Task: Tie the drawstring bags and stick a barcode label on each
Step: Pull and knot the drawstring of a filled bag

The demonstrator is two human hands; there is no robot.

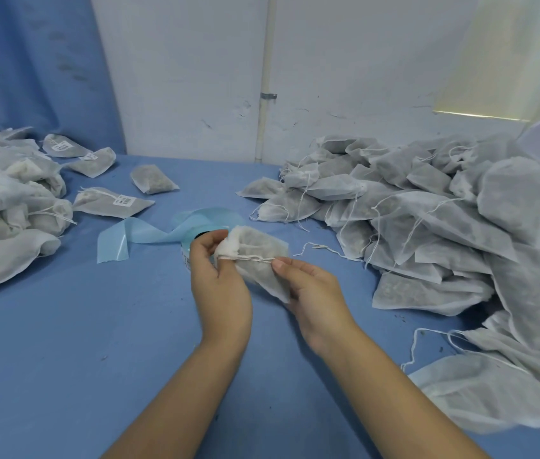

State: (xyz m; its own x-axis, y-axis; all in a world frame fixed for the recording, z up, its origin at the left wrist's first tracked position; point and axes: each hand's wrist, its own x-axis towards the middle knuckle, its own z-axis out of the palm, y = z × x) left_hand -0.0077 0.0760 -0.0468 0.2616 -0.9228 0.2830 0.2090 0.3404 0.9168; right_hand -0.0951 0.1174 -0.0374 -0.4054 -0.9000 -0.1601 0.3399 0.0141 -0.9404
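A small white non-woven drawstring bag (258, 251) with dark filling is held above the blue table at centre. My left hand (218, 279) grips its gathered mouth, with the string looped over a finger. My right hand (308, 286) pinches the white drawstring (255, 258), pulled taut to the right, and supports the bag's lower side. The label roll (195, 241) with its pale blue backing strip (136, 238) lies just behind my left hand, partly hidden. A bag with a barcode label (114, 202) lies at the left.
A big heap of untied bags (444, 220) with loose strings fills the right side of the blue table (79, 342). A pile of bags (6, 197), some labelled, sits at the left. A white wall and blue curtain (30, 67) stand behind.
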